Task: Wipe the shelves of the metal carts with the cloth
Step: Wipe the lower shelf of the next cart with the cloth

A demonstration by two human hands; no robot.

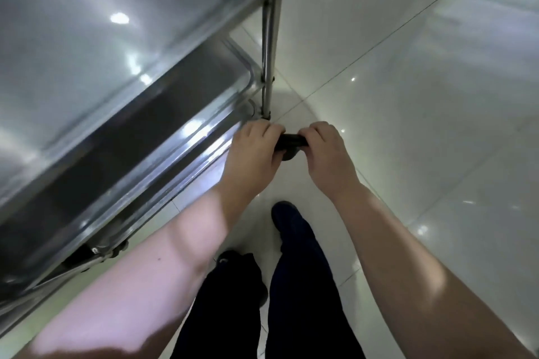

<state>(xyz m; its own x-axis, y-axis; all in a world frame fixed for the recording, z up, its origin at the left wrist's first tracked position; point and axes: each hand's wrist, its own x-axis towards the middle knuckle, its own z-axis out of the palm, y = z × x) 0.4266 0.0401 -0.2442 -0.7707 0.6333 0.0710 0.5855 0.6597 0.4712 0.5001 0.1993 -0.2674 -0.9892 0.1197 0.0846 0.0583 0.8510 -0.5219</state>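
Gleaming white floor tiles (423,102), steel cart shelf (87,44) left, dark cloth (291,141) gripped

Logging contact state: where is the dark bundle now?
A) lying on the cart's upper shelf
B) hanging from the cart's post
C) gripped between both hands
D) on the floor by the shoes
C: the left hand and right hand both curl round the dark bundle, held beside the cart, off its shelves.
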